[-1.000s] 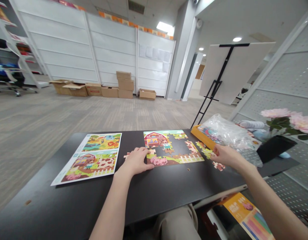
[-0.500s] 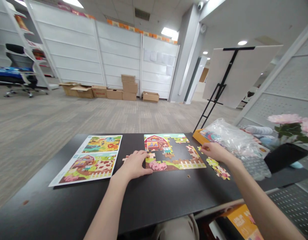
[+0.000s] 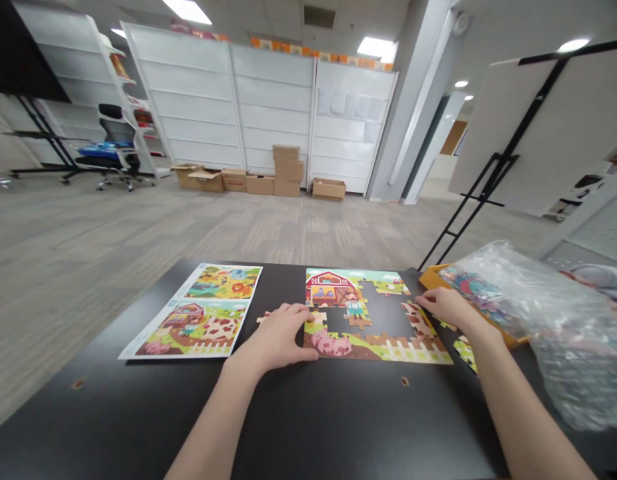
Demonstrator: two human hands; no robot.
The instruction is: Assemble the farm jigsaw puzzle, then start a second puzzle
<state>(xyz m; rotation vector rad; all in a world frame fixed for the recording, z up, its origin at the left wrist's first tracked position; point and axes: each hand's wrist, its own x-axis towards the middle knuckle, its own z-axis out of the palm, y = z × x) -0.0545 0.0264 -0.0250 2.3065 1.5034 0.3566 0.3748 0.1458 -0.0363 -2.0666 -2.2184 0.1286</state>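
Observation:
A partly assembled farm jigsaw puzzle [image 3: 333, 343] lies on the black table, with a barn, a farmer, a pig and a fence. Its middle and part of its right side show bare table. My left hand [image 3: 281, 337] rests on the puzzle's left edge, fingers stretched and thumb apart. Beside it, a loose puzzle piece [image 3: 263, 316] is partly covered by the fingers. My right hand [image 3: 445, 308] is at the puzzle's upper right edge, thumb and finger pinched; whatever is between them is hidden. Yellow-green loose pieces [image 3: 465, 351] lie below that hand, partly behind the forearm.
Left of the puzzle is a printed picture sheet [image 3: 188, 317] with two scenes, one matching the farm puzzle. A yellow box [image 3: 431, 277] and a clear plastic bag [image 3: 553, 327] take up the table's right side. An easel stand [image 3: 488, 183] rises behind them.
My right hand has moved left from the loose pieces to the puzzle's right edge. My left hand stays on the left edge. The head view has turned left.

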